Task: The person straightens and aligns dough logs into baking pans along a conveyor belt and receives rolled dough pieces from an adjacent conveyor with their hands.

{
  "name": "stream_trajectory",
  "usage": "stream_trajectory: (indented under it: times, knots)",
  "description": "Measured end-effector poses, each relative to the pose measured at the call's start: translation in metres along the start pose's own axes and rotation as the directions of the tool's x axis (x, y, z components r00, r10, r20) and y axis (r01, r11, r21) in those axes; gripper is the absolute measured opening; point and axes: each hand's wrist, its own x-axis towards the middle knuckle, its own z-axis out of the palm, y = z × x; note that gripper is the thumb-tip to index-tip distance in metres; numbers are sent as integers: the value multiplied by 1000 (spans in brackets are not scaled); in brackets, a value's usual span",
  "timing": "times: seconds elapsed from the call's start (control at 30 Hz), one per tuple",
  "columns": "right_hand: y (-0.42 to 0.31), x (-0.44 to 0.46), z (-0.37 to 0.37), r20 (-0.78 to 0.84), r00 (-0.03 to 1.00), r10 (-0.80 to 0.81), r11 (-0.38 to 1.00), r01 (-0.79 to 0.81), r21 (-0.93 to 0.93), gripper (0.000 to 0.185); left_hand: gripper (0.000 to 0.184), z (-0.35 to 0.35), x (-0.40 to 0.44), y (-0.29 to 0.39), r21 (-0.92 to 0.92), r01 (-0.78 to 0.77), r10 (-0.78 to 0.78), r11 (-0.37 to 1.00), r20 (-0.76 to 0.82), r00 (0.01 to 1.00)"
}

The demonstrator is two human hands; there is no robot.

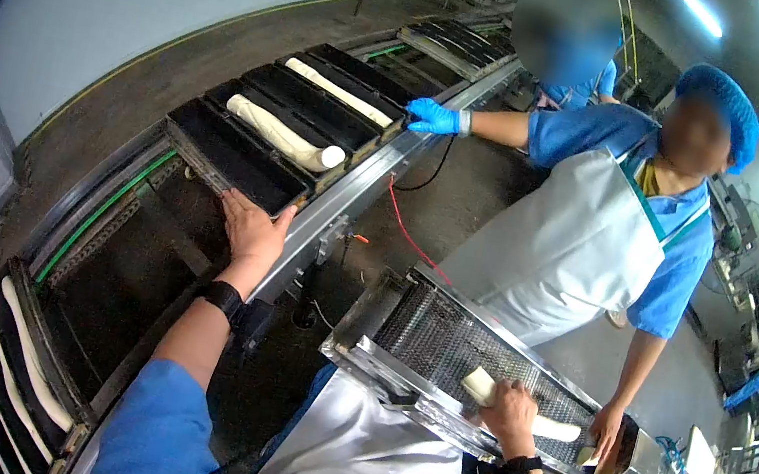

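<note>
My left hand (253, 233) lies with fingers spread on the near edge of a black baking tin set (237, 151) on the conveyor rail. Two pale dough rolls rest in that set: a thick one (281, 133) and a thinner one (339, 93) farther off. My right hand (509, 412) is closed on a long dough roll (556, 430), whose left end shows beyond my fingers, over a metal mesh belt (443, 335). A co-worker's gloved hand (433, 117) touches the far side of the tins; their bare hand (606, 429) is at the belt's right end, near another dough piece (586, 456).
Another tin set (20, 377) with several dough strips sits on the conveyor at lower left. More filled tins (459, 46) stand at the far end. The co-worker (572, 241) stands across the mesh belt, with another person (586, 75) behind. A red cable (406, 232) hangs between the lines.
</note>
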Motion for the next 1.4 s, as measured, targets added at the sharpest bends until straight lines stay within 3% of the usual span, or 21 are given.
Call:
stream_trajectory:
  times: [0.03,0.07,0.1,0.17,0.2,0.23,0.3,0.37,0.43,0.5,0.6,0.7,0.8,0.97,1.1,1.27,1.4]
  knots:
    - [0,2,0,-30,999,-19,1000,19,5,41,111,3,-2,-2,-25,-3,3,1000,-17,1000]
    - [-8,4,-18,-164,981,-106,988,85,-129,39,111,6,-3,-4,-31,-3,2,1000,-21,1000]
    - [-11,15,-38,-171,976,-135,987,117,-112,41,110,8,-3,-6,-24,6,-6,1000,-12,1000]
    - [-13,36,-77,-445,870,-215,944,302,134,38,109,10,1,-3,-24,-9,8,1000,-11,1000]
    - [-17,44,-103,-360,931,-64,840,245,484,37,107,9,0,-3,12,-14,14,1000,-4,1000]
    - [-26,48,-135,-228,972,55,624,145,768,37,106,10,-3,0,46,-27,27,999,7,1000]
    - [-46,48,-199,-215,974,70,261,190,946,30,103,2,-10,10,74,-3,-1,997,50,999]
    - [-65,51,-240,-285,958,33,65,283,957,30,103,-8,-20,20,43,22,-27,999,100,995]
    - [-90,54,-264,-322,942,-92,-222,296,929,32,104,-22,-32,33,-59,-5,10,998,85,996]
    - [-110,65,-260,-341,903,-263,-658,91,748,48,104,13,-27,21,50,41,-45,998,84,995]
    - [-114,54,-248,-376,866,-331,-657,75,750,76,105,3,-37,22,45,-63,61,997,39,997]
    - [-90,33,-223,-426,861,-278,-621,177,763,71,106,16,-38,19,-2,-41,41,999,1,999]
    - [-32,8,-173,-328,929,-170,-609,162,776,68,107,12,-58,33,-75,75,-73,994,26,997]
    - [48,-25,-94,-131,977,168,-630,209,748,63,107,24,-37,20,-4,13,-13,1000,3,1000]
    - [132,-82,-44,-43,819,572,-606,458,651,60,106,11,-36,27,26,-25,24,999,45,999]
    - [202,-158,11,-16,720,694,-640,628,443,59,105,19,-29,24,57,-53,54,997,-22,998]
    - [197,-188,31,41,675,736,-613,641,461,57,107,18,-31,11,-56,-21,19,998,-48,999]
